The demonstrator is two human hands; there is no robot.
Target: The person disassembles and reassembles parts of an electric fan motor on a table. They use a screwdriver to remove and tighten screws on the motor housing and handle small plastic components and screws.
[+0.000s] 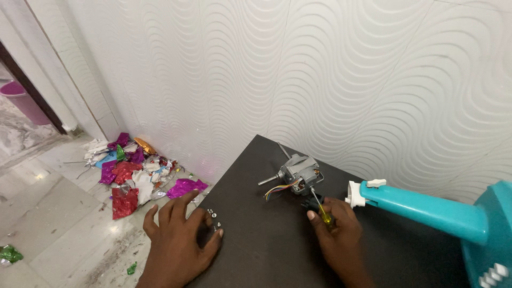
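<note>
Screws [214, 220], small and silvery, lie in a loose cluster near the left edge of the dark brown bench [266, 250], and they sit just under the fingertips of the left hand [178, 242]. Far to the left, a purple plastic bucket [21, 101] stands beyond a doorway, and a heap of crumpled shiny foil scraps in red, magenta, silver and green [133, 170] lies on the pale marble floor [48, 224] against the white wave-patterned wall [320, 80]. The left hand rests palm down at the bench's edge, fingers spread and loose, its grip open and holding nothing, with the thumb just beside the screws. Further right, a small grey metal fan motor with a steel shaft and coloured wires [298, 176] stands on the bench close to the wall. The right hand [338, 234] lies just below it, its grip closed around a screwdriver with a yellow translucent handle [321, 210], whose thin shaft slants up to touch the lower side of the motor. To the right, a turquoise plastic fan neck with a white end cap [421, 205] reaches across the bench towards the motor, its tip just beside the right hand.
</note>
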